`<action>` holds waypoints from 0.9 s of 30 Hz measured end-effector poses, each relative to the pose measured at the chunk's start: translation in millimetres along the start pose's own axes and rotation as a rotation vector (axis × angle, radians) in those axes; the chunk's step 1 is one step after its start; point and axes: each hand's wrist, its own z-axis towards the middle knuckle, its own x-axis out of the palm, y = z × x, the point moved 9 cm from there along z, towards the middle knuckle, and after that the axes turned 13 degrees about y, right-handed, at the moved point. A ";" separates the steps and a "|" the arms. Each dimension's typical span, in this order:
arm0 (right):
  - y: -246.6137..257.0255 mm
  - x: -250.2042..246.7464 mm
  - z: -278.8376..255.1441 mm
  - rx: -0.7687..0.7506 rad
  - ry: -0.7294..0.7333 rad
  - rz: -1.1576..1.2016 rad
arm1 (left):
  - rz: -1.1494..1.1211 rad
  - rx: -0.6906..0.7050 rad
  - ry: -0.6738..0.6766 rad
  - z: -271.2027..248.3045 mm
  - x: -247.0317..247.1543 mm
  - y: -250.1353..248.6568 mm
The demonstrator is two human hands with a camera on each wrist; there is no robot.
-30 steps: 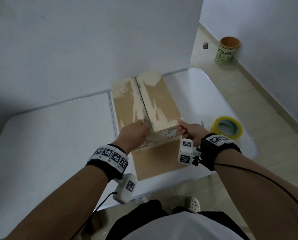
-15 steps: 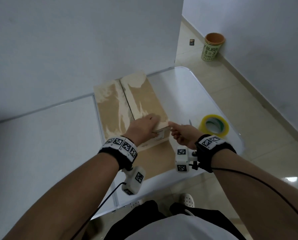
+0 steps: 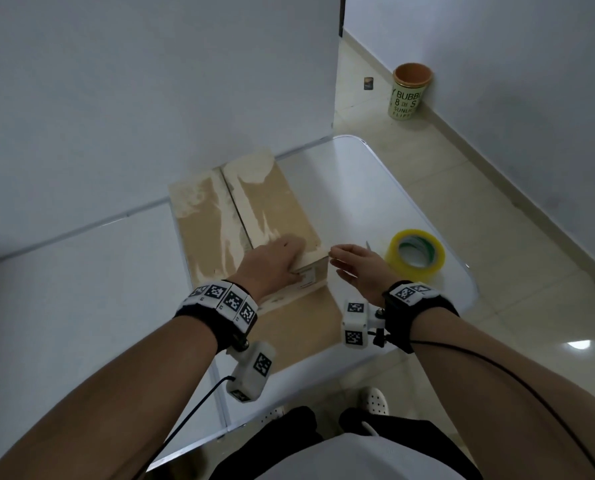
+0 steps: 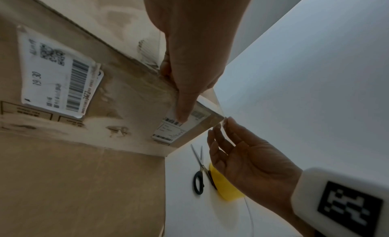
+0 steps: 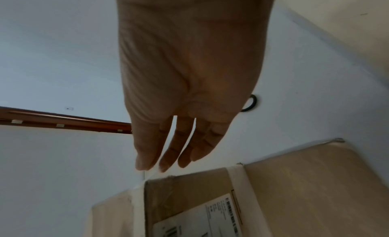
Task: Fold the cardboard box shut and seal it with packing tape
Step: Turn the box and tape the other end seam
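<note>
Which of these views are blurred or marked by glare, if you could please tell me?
Head view: sharp, glare spot on the floor tiles. Left wrist view: brown cardboard box labels slightly smeared, left hand backlit. Right wrist view: right hand dim and soft against bright walls.

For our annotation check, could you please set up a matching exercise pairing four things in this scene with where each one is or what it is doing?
Things:
1. left hand
2. right hand
3. roll of packing tape
4. scissors

Places or states:
A. lies flat on the white table, right of the box
B. presses on the near right corner of the cardboard box
C. open, fingers straight, just off the box's right corner
D. lies on the table, partly hidden behind the right hand

Pairs: 1-B, 2-C, 3-A, 4-D
</note>
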 end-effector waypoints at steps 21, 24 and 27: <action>2.3 -0.5 8.1 0.026 0.088 0.010 | -0.001 -0.020 0.049 1.0 1.8 3.1; 8.2 -3.9 8.2 -0.036 0.062 -0.036 | 0.004 -0.019 0.059 1.2 1.4 0.8; 4.3 -6.5 10.0 -0.064 0.036 0.040 | 0.025 -0.022 0.065 1.2 2.3 -0.6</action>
